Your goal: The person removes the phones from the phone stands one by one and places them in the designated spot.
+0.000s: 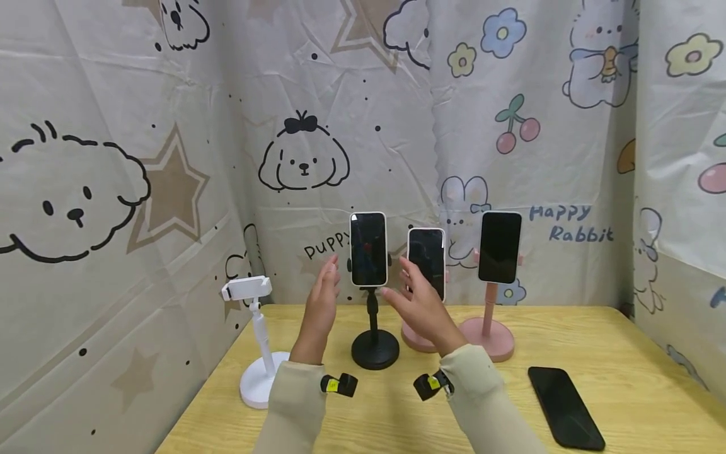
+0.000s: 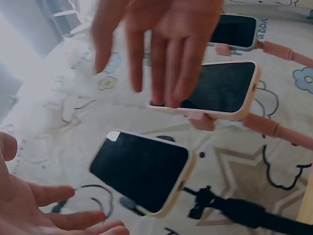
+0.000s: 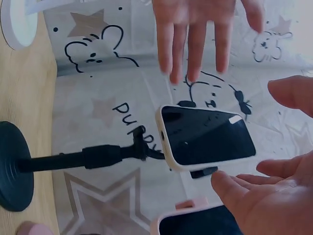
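Note:
A smartphone (image 1: 368, 249) in a pale case stands upright in a black phone stand (image 1: 375, 349) at the middle of the table. To its left is my left hand (image 1: 322, 299), fingers extended and apart from the phone. My right hand (image 1: 422, 306) is on the other side, its fingers spread and loosely straight, overlapping a second phone (image 1: 428, 252) in the head view. In the right wrist view both hands flank the dark screen (image 3: 210, 137), with a gap on each side. Neither hand holds anything.
At the left stands a white phone stand (image 1: 258, 378) with a vacant clamp. Two pink stands hold phones on the right, the farther one carrying a black-screened phone (image 1: 500, 246). Another phone (image 1: 566, 407) lies flat at the front right of the wooden table (image 1: 612, 353). Patterned cloth (image 1: 368, 151) hangs behind.

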`<state>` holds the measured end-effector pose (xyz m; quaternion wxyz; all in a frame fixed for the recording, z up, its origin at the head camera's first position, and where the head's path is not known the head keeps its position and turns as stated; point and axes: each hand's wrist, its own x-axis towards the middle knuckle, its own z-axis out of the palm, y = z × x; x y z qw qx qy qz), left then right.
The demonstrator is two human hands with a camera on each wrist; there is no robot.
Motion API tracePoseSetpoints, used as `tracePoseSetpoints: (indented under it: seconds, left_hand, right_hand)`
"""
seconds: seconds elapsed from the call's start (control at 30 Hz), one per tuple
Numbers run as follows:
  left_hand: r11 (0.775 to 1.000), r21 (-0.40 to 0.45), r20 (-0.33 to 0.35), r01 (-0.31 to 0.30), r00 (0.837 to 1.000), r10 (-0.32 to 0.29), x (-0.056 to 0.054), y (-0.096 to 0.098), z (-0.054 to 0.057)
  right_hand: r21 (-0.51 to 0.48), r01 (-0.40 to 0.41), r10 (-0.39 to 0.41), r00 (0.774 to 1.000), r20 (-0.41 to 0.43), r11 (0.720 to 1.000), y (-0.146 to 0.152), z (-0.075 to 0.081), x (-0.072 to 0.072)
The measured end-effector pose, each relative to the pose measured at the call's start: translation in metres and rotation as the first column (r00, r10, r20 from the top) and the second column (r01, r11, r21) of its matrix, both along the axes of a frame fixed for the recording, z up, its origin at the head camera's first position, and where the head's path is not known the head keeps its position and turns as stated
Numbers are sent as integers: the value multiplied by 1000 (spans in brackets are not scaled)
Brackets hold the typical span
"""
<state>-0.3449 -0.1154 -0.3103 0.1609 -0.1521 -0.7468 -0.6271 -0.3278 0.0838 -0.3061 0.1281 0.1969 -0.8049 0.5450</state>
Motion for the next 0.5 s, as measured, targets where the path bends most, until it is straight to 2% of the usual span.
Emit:
tracePoseSetpoints:
  seconds: [0.13, 0.3, 0.5]
  left_hand:
    - [999, 17, 67, 42, 997, -43, -15, 8, -1]
    - [997, 41, 103, 67, 992, -71, -30, 16, -2]
    - [993, 90, 140, 81, 986, -93, -35, 21, -2]
  right_hand:
    - [11, 3, -3, 998, 57, 1000, -11, 5, -11]
    - [62, 58, -64, 993, 96, 996, -22, 7, -24]
    - [60, 86, -94, 985, 144, 994, -29, 6, -35]
